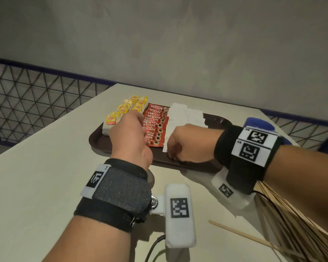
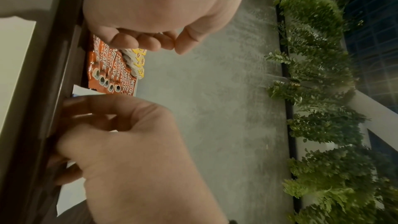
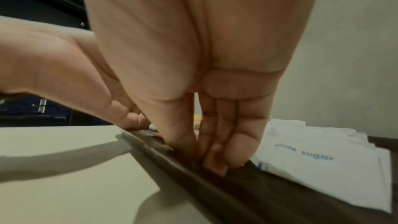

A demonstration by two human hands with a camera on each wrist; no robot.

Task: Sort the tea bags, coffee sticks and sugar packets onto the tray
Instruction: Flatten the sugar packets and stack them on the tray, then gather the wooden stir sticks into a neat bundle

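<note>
Fingertips (image 3: 215,164) of our right hand (image 1: 186,142) press down, straight and held together, at the near edge of the brown tray (image 1: 97,142), beside the sugar packets (image 3: 323,164) in the lower right of the right wrist view; whether they pinch a packet we cannot tell. Our left hand (image 1: 130,137) hovers over the coffee sticks (image 1: 155,125) at mid-frame in the head view, its fingers curled in toward the thumb and apparently holding nothing. Tea bags (image 1: 125,110) sit in rows at the tray's upper left, coffee in the middle, sugar to the right, so we judge the sorting nearly done. We expect these packets to be light, thin and a little slick, easily scattered by a nudge, so we would take each by a flat edge, pinched gently. Wooden stirrers (image 1: 292,224) fan out at the lower right.
</note>
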